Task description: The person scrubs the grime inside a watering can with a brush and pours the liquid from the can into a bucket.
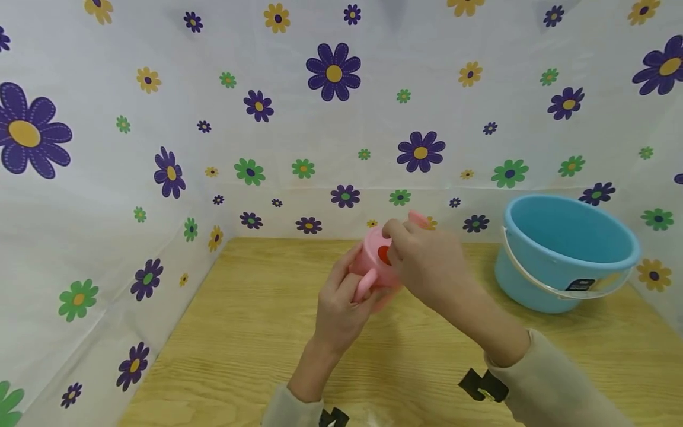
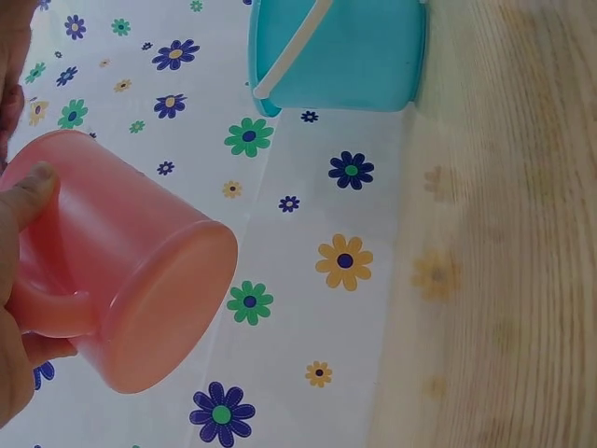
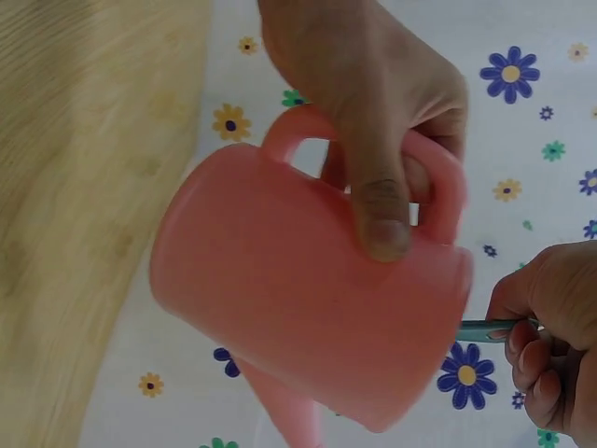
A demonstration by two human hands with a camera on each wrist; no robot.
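Note:
A pink watering can [image 1: 368,259] is held above the table, tilted, with its spout [image 1: 418,219] pointing away to the right. My left hand [image 1: 338,305] grips it by the looped handle [image 3: 438,177], the thumb lying on the can's side in the right wrist view. My right hand [image 1: 429,261] is at the can's open top and pinches a thin teal stick-like thing [image 3: 483,330], whose other end is hidden by the can. A red patch [image 1: 384,255] shows at the can's top beside the right fingers; what it is I cannot tell.
A light blue bucket [image 1: 549,281] with a white handle stands at the right on the wooden table [image 1: 240,332]. White sheeting [image 1: 299,124] with printed flowers closes off the back and sides. Black straps [image 1: 482,385] sit by both cuffs.

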